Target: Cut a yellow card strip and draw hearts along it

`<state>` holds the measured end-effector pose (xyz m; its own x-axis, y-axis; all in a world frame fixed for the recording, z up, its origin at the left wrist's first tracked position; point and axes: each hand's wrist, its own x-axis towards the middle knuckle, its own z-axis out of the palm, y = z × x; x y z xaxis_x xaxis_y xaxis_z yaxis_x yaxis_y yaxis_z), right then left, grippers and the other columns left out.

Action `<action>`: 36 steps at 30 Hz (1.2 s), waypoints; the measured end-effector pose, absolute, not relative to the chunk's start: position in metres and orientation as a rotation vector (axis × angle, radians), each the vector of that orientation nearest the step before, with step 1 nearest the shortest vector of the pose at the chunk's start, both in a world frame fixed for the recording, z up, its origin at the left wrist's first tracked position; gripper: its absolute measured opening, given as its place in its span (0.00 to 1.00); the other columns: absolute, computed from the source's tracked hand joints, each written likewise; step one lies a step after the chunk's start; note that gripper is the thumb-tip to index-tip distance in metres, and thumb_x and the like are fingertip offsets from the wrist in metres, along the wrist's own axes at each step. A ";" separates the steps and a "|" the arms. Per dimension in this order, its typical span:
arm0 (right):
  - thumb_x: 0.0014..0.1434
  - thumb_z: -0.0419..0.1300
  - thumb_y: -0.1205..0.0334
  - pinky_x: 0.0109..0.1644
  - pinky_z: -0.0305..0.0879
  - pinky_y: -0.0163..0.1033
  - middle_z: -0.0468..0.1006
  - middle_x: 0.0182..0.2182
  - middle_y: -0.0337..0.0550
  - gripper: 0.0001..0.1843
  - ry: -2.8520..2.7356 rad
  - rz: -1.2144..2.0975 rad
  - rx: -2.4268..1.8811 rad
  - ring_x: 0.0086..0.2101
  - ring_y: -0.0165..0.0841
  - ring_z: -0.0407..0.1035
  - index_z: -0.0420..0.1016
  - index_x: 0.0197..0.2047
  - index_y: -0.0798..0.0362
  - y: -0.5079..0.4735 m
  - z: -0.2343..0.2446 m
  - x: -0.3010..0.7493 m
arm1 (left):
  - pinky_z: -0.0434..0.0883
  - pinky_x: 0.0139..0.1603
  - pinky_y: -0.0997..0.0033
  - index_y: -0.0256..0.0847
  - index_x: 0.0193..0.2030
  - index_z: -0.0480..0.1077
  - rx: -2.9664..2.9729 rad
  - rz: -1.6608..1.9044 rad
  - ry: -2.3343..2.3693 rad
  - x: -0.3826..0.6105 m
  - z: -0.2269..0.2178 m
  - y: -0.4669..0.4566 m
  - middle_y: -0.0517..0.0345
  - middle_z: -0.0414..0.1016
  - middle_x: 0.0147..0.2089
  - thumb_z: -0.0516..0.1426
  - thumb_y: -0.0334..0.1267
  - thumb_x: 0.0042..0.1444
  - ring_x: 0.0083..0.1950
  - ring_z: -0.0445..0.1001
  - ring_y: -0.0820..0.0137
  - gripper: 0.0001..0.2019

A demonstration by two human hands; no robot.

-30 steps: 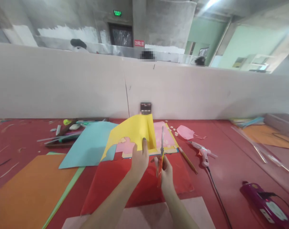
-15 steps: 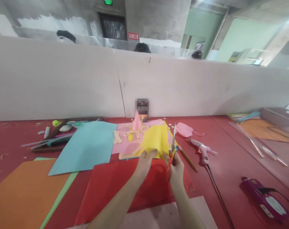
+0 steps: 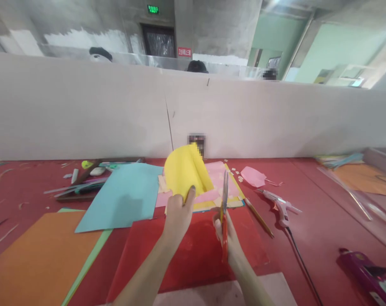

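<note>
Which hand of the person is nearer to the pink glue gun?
The right hand: it holds the scissors to the left of the pink glue gun. The left hand is farther left, holding the yellow sheet.

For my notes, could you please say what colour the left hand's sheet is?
The sheet is yellow; see the head view.

Red tabletop (image 3: 322,231) lying under scattered things.
To the left, an orange sheet (image 3: 46,250) is overlapping a green sheet (image 3: 89,261), while a dark tray (image 3: 80,198) is sitting behind. A red sheet (image 3: 186,246) is lying nearer the middle. Rightward, a pencil (image 3: 259,218), a glue gun (image 3: 283,208) and a purple device (image 3: 360,265), perhaps a power strip but cut off by the edge, are resting.
</note>
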<state>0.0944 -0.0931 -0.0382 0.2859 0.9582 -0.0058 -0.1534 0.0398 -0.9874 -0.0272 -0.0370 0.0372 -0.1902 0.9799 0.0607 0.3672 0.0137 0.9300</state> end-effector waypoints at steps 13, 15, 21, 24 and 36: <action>0.50 0.59 0.52 0.24 0.51 0.29 0.60 0.19 0.32 0.14 -1.241 1.107 -1.391 0.22 0.24 0.51 0.67 0.30 0.56 -0.103 -0.024 0.090 | 0.51 0.20 0.70 0.44 0.12 0.55 1.661 1.310 1.906 -0.040 0.055 -0.043 0.65 0.42 0.14 0.46 0.52 0.54 0.17 0.49 0.74 0.23; 0.50 0.59 0.51 0.24 0.51 0.28 0.59 0.19 0.32 0.15 -1.254 1.115 -1.395 0.21 0.24 0.51 0.67 0.29 0.55 -0.103 -0.021 0.089 | 0.52 0.21 0.69 0.42 0.16 0.62 1.698 1.291 1.904 -0.040 0.054 -0.044 0.64 0.45 0.13 0.46 0.52 0.54 0.17 0.52 0.73 0.22; 0.51 0.57 0.47 0.22 0.52 0.28 0.59 0.17 0.31 0.17 -1.197 1.211 -1.349 0.19 0.23 0.53 0.65 0.29 0.55 -0.102 -0.022 0.088 | 0.51 0.20 0.68 0.39 0.22 0.72 1.819 1.121 1.876 -0.036 0.046 -0.045 0.63 0.47 0.11 0.47 0.50 0.55 0.15 0.55 0.71 0.22; 0.53 0.54 0.44 0.18 0.49 0.28 0.56 0.15 0.29 0.20 -1.168 1.270 -1.304 0.16 0.22 0.51 0.63 0.29 0.54 -0.101 -0.029 0.089 | 0.54 0.23 0.67 0.37 0.27 0.75 1.892 1.105 1.829 -0.035 0.042 -0.043 0.63 0.47 0.10 0.48 0.47 0.55 0.15 0.57 0.69 0.20; 0.50 0.54 0.38 0.14 0.47 0.28 0.53 0.13 0.27 0.24 -1.050 1.386 -1.271 0.12 0.21 0.49 0.64 0.30 0.54 -0.100 -0.035 0.090 | 0.50 0.22 0.67 0.39 0.22 0.73 1.948 0.973 1.848 -0.030 0.046 -0.044 0.65 0.40 0.12 0.46 0.48 0.56 0.15 0.53 0.70 0.23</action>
<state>0.0901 -0.0995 -0.0353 -0.0103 0.9833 -0.1815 -0.0912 -0.1816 -0.9791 -0.0304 -0.0438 0.0459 -0.0480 0.9608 0.2729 0.7687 -0.1390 0.6243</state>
